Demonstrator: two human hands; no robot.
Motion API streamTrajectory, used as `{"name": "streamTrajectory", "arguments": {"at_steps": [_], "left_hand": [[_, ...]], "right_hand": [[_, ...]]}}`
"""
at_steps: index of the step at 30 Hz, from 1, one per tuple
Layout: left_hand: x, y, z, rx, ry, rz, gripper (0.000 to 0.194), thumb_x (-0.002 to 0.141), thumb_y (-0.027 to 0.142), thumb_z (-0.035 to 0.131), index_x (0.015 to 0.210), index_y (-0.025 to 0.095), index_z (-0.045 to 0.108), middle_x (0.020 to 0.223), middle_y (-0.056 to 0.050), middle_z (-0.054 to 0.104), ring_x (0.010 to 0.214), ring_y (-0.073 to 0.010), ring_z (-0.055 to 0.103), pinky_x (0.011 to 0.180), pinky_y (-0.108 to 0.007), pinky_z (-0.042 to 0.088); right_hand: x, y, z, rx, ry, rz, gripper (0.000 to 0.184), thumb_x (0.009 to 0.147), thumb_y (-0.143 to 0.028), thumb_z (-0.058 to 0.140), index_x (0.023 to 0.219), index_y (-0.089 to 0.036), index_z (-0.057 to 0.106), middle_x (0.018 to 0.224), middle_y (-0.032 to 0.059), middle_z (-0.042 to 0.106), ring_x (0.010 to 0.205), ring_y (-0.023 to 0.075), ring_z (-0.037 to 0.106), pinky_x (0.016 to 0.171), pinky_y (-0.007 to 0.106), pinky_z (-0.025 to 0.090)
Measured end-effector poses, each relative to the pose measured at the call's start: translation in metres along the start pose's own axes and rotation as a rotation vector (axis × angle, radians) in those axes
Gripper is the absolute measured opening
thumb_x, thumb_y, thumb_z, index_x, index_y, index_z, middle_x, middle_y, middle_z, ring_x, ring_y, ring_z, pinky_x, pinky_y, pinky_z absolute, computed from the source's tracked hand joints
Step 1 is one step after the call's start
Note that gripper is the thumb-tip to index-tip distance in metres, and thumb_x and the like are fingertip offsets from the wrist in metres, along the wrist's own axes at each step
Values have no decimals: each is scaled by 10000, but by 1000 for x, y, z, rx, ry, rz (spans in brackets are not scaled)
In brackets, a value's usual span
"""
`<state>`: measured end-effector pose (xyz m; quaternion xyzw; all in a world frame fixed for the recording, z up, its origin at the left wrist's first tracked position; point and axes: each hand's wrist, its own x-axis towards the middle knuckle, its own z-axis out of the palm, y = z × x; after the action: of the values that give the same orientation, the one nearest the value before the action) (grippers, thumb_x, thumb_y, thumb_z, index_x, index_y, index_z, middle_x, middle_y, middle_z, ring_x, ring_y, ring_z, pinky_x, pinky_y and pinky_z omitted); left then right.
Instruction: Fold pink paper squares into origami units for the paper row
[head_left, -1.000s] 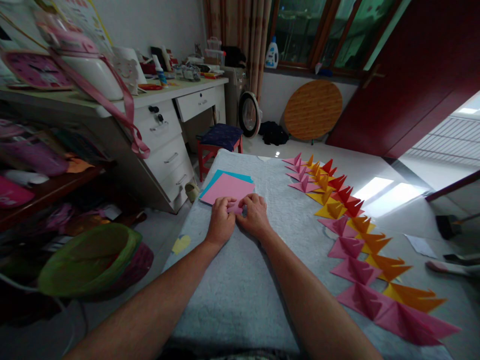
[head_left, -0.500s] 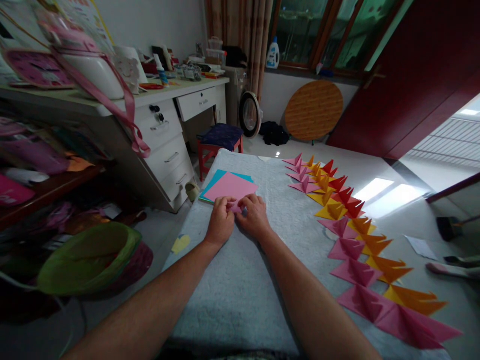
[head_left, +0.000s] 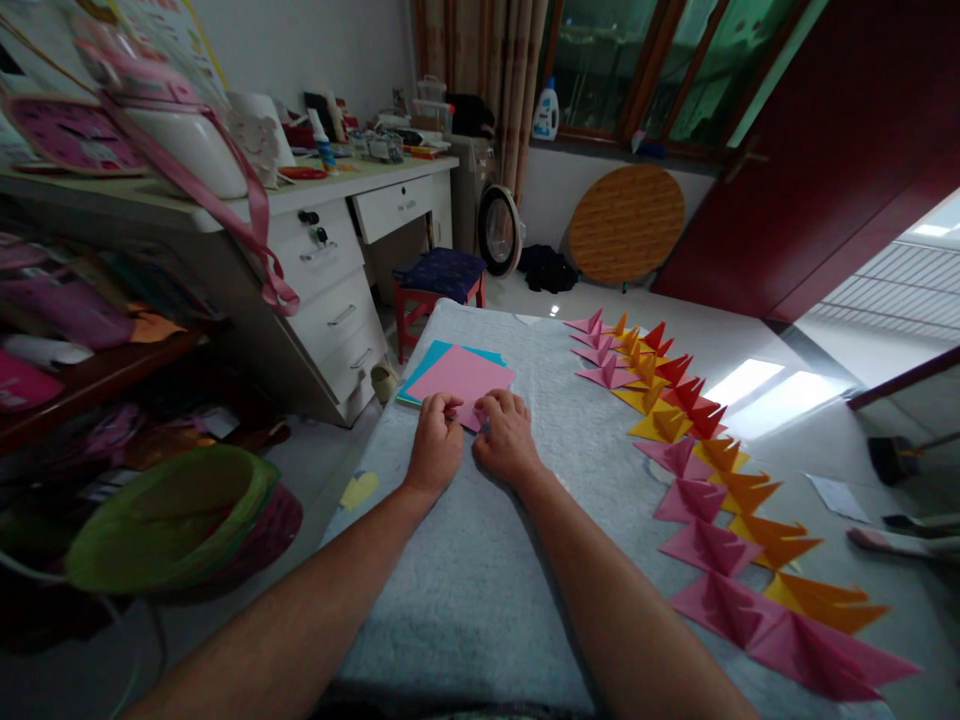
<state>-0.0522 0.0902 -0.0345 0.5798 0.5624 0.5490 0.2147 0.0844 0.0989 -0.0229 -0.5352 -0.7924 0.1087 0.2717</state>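
Observation:
A square pink sheet of origami paper (head_left: 461, 375) lies cornerwise, with its near corner pointing at me between my hands. Under it, blue paper (head_left: 431, 357) sticks out at the back and left. My left hand (head_left: 436, 440) is curled at the sheet's lower left edge, thumb and fingers closed on it. On the other side, my right hand (head_left: 508, 435) pinches the lower right edge with bent fingers. The fingertips partly hide both edges. To the right stand rows of folded paper cranes in pink (head_left: 709, 545), yellow (head_left: 664, 422) and red (head_left: 684, 392).
A grey-blue cloth (head_left: 450, 590) covers the table under the papers. Left of it are a green-lined bin (head_left: 176, 520) and a white desk (head_left: 330, 270). A stool (head_left: 441, 275) stands beyond the table's far left end.
My hands have moved slightly apart, the left one a little left and down. The pink sheet's near corner, earlier covered by my fingers, now shows between them.

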Motion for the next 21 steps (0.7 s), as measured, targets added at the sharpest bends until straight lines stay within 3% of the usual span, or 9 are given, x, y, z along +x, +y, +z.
{"name": "streamTrajectory", "arguments": {"at_steps": [10, 21], "left_hand": [[-1, 2, 1, 114, -92, 39, 397, 669, -62, 536, 965, 192, 606, 1029, -56, 597, 1031, -223, 582, 943, -389, 500], [4, -3, -3, 211, -99, 107, 57, 843, 174, 647, 872, 185, 695, 915, -57, 631, 944, -232, 613, 922, -402, 493]], "right_hand": [[4, 10, 4, 157, 83, 4, 188, 902, -201, 625, 962, -267, 790, 1237, 73, 615, 1164, 247, 493, 1020, 408, 380], [8, 20, 7, 353, 129, 41, 194, 860, -125, 607, 917, -203, 776, 1042, 73, 641, 1036, 190, 589, 967, 341, 444]]}}
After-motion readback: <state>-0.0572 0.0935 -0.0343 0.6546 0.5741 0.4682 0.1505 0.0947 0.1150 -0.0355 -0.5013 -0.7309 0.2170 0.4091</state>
